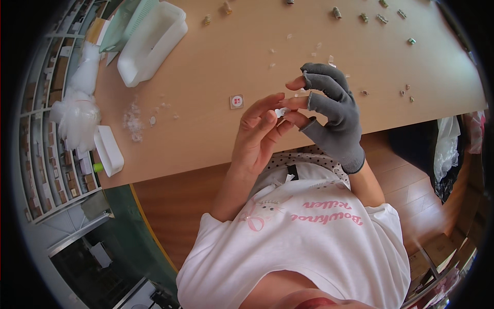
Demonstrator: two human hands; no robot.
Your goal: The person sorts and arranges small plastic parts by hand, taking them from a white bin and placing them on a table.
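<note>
Plastic piece (281, 111) between both hands' fingertips (296, 103)

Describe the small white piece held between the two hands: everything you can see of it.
The small white piece is a tiny, pale, roughly rounded part that looks like plastic; its finer shape is too small to tell. It is held in the air above the near edge of the wooden table, not resting on anything. The bare left hand touches it from the left with its fingertips, and the right hand, in a grey fingerless glove, pinches it from the right with bare fingertips.
</note>
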